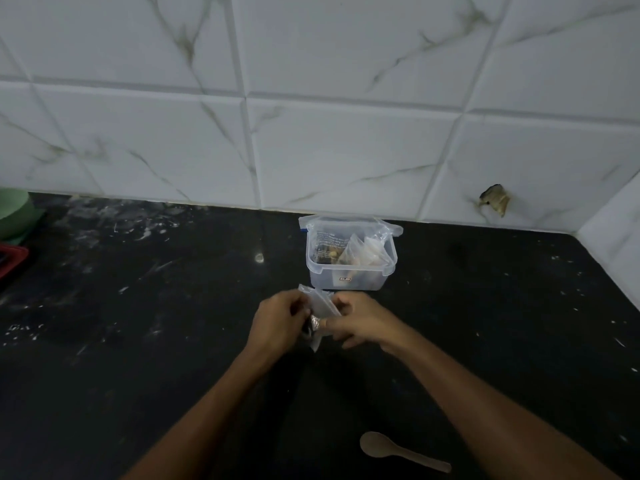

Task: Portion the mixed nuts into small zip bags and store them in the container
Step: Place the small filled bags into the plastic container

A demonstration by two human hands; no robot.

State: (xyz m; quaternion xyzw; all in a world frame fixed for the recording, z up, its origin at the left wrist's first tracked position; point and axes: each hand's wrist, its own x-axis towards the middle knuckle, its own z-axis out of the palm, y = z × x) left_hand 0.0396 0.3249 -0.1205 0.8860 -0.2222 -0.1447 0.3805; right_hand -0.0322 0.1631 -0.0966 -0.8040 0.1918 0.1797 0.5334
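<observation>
- Left hand [277,323] and right hand [360,322] up close together over the middle of the counter [138,341], both curled round one small zip bag [320,306] held between them.
- Left fingers pinching the bag's left side, right thumb and fingers pinching its right side; bag lifted off the counter, clear top sticking up above the knuckles.
- Something dark and a bit shiny showing low in the bag between the hands, probably nuts, too murky to tell which kind.
- Clear plastic container [350,252] just beyond the hands, toward the back edge of the counter near the wall, lid off.
- Inside the container: a bigger printed bag with brownish nuts [327,252] at the bottom, plus a few small filled bags [367,252] leaning on the right side.
- Held bag just short of the container's front wall, not touching as far as can be told.
- Pale spoon [398,452] lying flat near the front edge of the counter, right of the forearms, bowl end pointing left, well apart from everything else.
- Green bowl-ish thing [15,213] at the far left edge, something red [12,259] just in front of it, both cut off by the frame.
- Counter black with white specks and smears; marbled white tiles [346,143] behind, one chipped spot [495,200] low on the right.
</observation>
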